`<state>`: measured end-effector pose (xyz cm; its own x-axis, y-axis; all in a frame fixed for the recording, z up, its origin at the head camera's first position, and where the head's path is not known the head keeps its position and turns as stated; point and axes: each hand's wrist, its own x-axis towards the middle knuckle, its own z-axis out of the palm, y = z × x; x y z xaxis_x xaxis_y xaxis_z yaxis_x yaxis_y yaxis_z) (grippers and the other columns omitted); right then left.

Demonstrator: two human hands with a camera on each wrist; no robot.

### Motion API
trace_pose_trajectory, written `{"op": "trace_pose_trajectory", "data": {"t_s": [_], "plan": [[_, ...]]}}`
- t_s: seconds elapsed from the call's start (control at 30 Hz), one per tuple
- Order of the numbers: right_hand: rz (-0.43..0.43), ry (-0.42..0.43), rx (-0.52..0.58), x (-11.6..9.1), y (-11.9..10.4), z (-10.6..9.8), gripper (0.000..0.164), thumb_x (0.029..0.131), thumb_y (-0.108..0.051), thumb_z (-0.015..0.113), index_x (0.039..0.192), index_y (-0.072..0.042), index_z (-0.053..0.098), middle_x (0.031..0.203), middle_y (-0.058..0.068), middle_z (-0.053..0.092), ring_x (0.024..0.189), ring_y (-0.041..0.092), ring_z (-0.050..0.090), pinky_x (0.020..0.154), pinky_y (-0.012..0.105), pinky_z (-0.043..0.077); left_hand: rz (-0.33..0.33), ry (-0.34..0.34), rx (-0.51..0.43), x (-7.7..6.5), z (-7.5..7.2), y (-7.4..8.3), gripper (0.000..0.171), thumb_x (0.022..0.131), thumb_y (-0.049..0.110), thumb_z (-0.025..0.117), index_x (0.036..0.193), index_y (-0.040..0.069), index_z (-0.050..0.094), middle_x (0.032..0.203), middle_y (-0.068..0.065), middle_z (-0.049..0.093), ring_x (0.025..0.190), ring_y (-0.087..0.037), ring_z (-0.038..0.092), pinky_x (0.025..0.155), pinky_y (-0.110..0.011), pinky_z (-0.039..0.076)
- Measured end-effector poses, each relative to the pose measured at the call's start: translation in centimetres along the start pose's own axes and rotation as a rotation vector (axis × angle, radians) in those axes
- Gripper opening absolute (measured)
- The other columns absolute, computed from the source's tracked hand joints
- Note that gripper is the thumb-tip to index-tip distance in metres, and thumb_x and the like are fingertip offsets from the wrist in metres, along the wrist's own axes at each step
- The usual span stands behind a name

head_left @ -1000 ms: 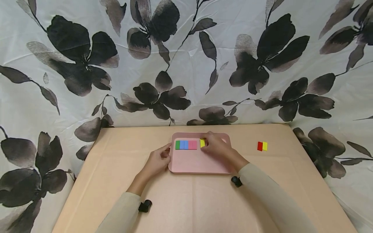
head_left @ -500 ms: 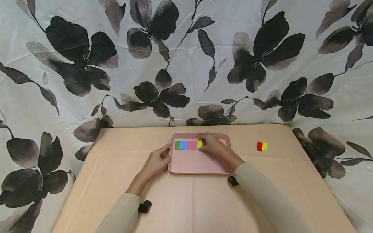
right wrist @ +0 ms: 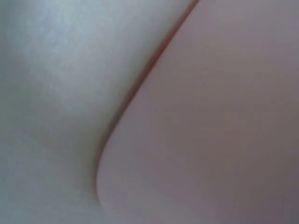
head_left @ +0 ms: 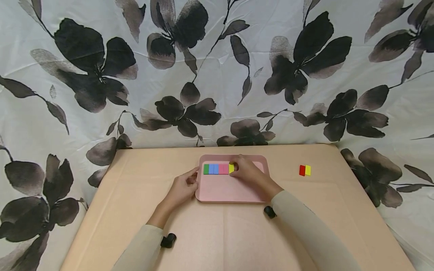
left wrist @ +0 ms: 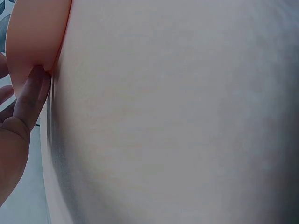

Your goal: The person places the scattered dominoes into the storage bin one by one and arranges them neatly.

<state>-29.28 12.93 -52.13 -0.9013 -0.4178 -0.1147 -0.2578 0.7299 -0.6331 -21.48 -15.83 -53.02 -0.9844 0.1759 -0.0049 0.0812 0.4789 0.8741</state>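
A pink tray (head_left: 217, 191) lies on the table in the head view. Along its upper part runs a row of small flat tiles: a green tile (head_left: 206, 169), blue tiles (head_left: 213, 169) and pink tiles (head_left: 223, 169). My right hand (head_left: 252, 175) pinches a yellow tile (head_left: 231, 168) at the right end of this row, right up against the pink. My left hand (head_left: 182, 188) holds the tray's left edge; the left wrist view shows its fingers (left wrist: 30, 95) at the tray rim (left wrist: 39, 35). Only the tray's corner (right wrist: 187, 140) and the table appear in the right wrist view.
To the right of the tray, a red tile (head_left: 302, 170) and another yellow tile (head_left: 307, 170) lie side by side on the tan table (head_left: 217, 233). Behind the table hangs a white cloth (head_left: 237, 113) with dark flowers.
My right hand has slid the yellow tile left, closing the gap to the pink tiles. My left hand has stayed at the tray's edge.
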Motion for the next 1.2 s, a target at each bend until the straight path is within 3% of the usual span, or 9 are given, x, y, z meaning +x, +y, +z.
{"op": "trace_pose_trajectory", "data": {"t_s": [1.2], "plan": [[-0.017, 0.012, 0.004, 0.14, 0.53, 0.37, 0.042, 0.085, -0.018, 0.086, 0.12, -0.002, 0.069, 0.099, 0.008, 0.054, 0.084, 0.016, 0.052, 0.074, 0.027, 0.045, 0.003, 0.003, 0.003, 0.09, 0.09, -0.31, 0.062, 0.089, 0.002, 0.064, 0.15, 0.012, 0.056, 0.124, -0.014, 0.071, 0.093, -0.019, 0.066, 0.072, -0.022, 0.054]]}}
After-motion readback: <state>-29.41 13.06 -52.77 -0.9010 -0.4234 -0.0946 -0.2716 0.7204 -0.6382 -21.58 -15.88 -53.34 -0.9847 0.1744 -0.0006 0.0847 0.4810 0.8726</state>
